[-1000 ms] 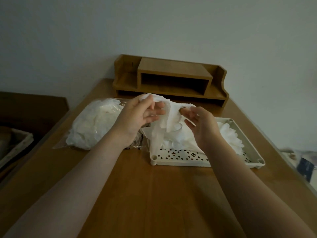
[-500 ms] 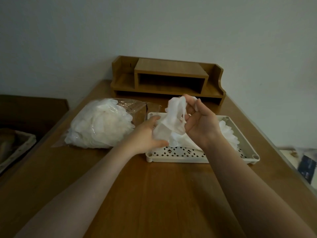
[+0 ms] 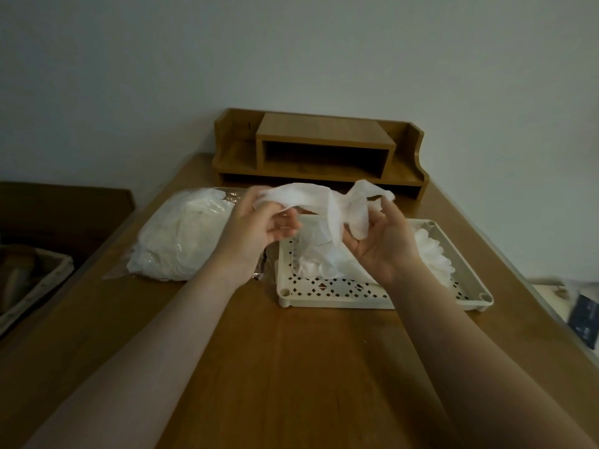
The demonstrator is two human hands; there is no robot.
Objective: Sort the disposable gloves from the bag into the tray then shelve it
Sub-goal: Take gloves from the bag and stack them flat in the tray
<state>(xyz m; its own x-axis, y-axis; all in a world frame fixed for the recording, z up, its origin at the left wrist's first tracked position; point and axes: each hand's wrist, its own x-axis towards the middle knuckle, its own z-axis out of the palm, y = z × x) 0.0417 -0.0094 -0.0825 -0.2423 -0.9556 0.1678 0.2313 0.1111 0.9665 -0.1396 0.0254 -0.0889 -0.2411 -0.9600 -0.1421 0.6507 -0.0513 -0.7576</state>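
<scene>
Glove [image 3: 311, 197] stretched above tray [image 3: 337, 299], gripped by left hand [image 3: 259, 228] at 9 o'clock, right hand [image 3: 385, 244] at 3.

The hands moved apart, the left hand [image 3: 256, 226] and right hand [image 3: 385, 241] stretching the glove [image 3: 311, 197] out between them.

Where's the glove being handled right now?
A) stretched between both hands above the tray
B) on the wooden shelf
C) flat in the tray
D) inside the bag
A: the left hand and right hand each grip an end of the white disposable glove, held above the cream tray.
</scene>
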